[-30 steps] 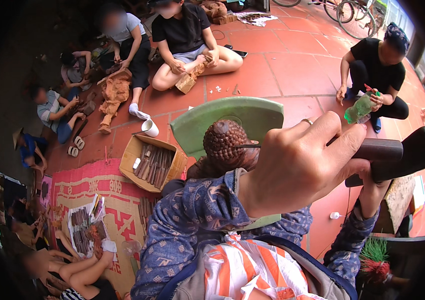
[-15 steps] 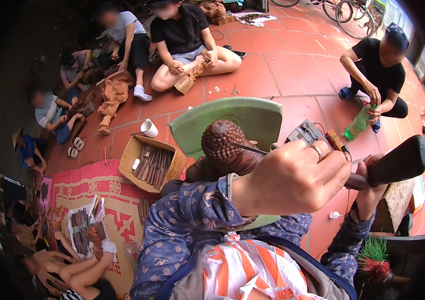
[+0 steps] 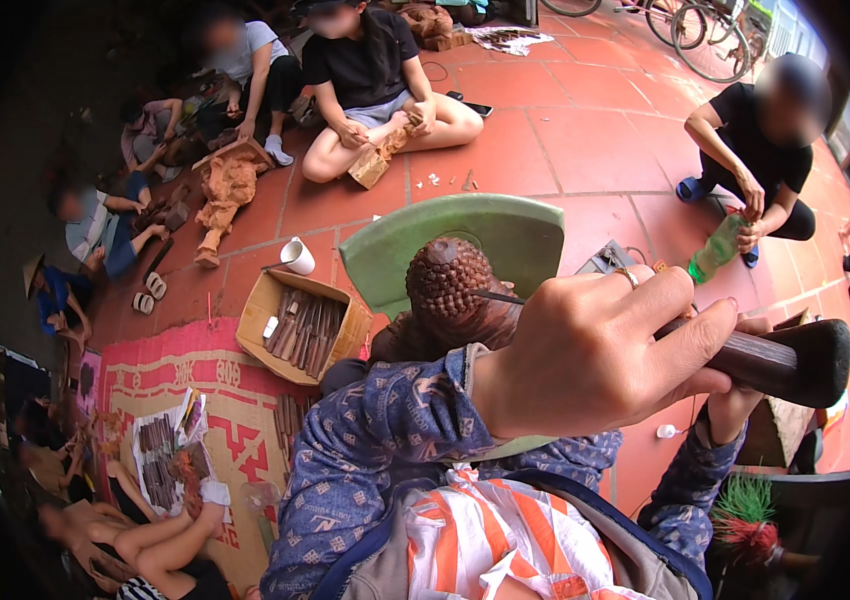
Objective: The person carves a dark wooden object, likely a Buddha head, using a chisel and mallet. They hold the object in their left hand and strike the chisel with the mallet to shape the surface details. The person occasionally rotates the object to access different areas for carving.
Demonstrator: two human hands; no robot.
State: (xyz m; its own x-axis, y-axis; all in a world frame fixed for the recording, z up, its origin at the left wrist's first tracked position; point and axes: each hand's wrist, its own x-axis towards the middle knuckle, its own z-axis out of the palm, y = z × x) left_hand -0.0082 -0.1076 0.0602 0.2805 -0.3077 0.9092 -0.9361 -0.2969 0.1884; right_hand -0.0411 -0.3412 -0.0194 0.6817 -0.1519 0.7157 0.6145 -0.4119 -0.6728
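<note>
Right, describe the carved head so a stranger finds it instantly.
Find the green chair backrest near the picture's centre. In front of it is the dark brown carved head, a thin blade at its side. Unlike the paler, orange-brown carvings beyond, small round bumps cover it.

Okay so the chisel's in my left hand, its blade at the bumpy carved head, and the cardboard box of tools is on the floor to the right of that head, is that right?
Not quite: the cardboard box of tools is to the left of the carved head, as the head-camera view shows. The chisel is indeed in your left hand.
</note>
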